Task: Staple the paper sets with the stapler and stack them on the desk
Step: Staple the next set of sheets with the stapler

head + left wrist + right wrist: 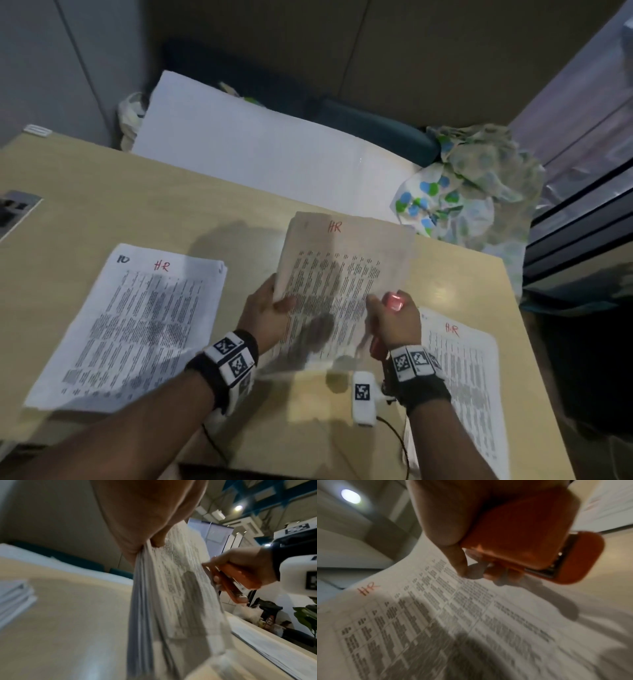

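Note:
A printed paper set (337, 284) marked "HR" in red is held tilted above the desk (102, 205). My left hand (270, 308) pinches its left edge, thumb on top; the left wrist view shows the sheet edges (142, 601) fanned below the thumb. My right hand (390, 318) grips a red stapler (394, 300) and touches the set's right edge with a fingertip (462, 570). In the right wrist view the stapler (530, 540) sits in the palm, its mouth away from the paper (436, 622). One paper pile (133, 325) lies at the left, another pile (469, 383) under my right wrist.
A white board (257, 150) leans behind the desk's far edge. A patterned cloth bundle (472, 185) sits at the back right. A cable port (13, 209) is set into the desk at the far left. A cable (397, 438) trails from my right wrist.

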Tool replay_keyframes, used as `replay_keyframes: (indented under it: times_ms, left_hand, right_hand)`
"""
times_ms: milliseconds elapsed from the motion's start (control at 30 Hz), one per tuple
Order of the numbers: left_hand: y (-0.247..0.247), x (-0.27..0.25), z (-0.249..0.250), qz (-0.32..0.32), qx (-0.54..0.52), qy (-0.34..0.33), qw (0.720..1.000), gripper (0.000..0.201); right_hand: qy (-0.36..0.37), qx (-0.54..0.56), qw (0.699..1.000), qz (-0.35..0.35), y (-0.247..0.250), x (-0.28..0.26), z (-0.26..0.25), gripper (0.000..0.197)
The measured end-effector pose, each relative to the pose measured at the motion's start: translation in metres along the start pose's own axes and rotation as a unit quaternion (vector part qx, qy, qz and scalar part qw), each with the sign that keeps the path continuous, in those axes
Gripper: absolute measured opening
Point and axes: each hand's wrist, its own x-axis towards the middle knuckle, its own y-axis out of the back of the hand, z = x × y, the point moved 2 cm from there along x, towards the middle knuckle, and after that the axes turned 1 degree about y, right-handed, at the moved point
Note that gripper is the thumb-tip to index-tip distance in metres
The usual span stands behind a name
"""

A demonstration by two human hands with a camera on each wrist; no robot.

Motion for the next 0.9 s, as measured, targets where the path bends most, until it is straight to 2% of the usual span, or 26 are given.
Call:
replay_keyframes:
  times_ms: [67, 133, 233, 300, 400, 500, 600, 700, 800, 900]
  left_hand:
    - [0.012, 0.001, 0.016, 0.024, -0.039, -0.058, 0.997, 0.028]
    - [0.019, 0.0, 0.023, 0.025, -0.061, -0.092, 0.994, 0.029]
    - [0.024, -0.004, 0.019, 0.005, -0.037, -0.11, 0.993, 0.037]
    - [0.029, -0.006, 0.022, 0.006, -0.049, -0.145, 0.988, 0.047]
    - [0.039, -0.006, 0.034, 0.005, -0.114, -0.196, 0.974, 0.062]
    - [0.045, -0.001, 0.048, 0.003, -0.127, -0.241, 0.962, 0.068]
    - [0.041, 0.006, 0.056, 0.016, -0.096, -0.303, 0.948, 0.045]
    - [0.031, 0.012, 0.053, 0.042, -0.086, -0.38, 0.92, 0.016]
    - [0.027, 0.014, 0.052, 0.057, -0.095, -0.388, 0.915, 0.012]
    - [0.028, 0.012, 0.055, 0.075, -0.102, -0.383, 0.915, 0.014]
  right_hand:
    - [0.067, 0.025, 0.996, 0.047, 0.0, -0.003, -0.026, 0.031]
    - [0.106, 0.073, 0.99, 0.059, -0.003, -0.01, -0.045, 0.028]
    - [0.114, 0.071, 0.991, 0.02, -0.013, -0.018, -0.049, 0.03]
    - [0.102, 0.051, 0.993, 0.007, -0.017, -0.021, -0.041, 0.039]
    - [0.116, 0.06, 0.991, 0.022, -0.012, -0.021, -0.035, 0.037]
    - [0.14, 0.075, 0.986, 0.049, -0.001, -0.02, -0.041, 0.041]
    - [0.168, 0.089, 0.98, 0.065, 0.008, -0.017, -0.054, 0.039]
    - [0.187, 0.078, 0.976, 0.079, 0.011, -0.013, -0.06, 0.029]
    - [0.181, 0.079, 0.977, 0.076, 0.013, -0.009, -0.057, 0.023]
    - [0.17, 0.101, 0.978, 0.061, 0.016, -0.008, -0.055, 0.03]
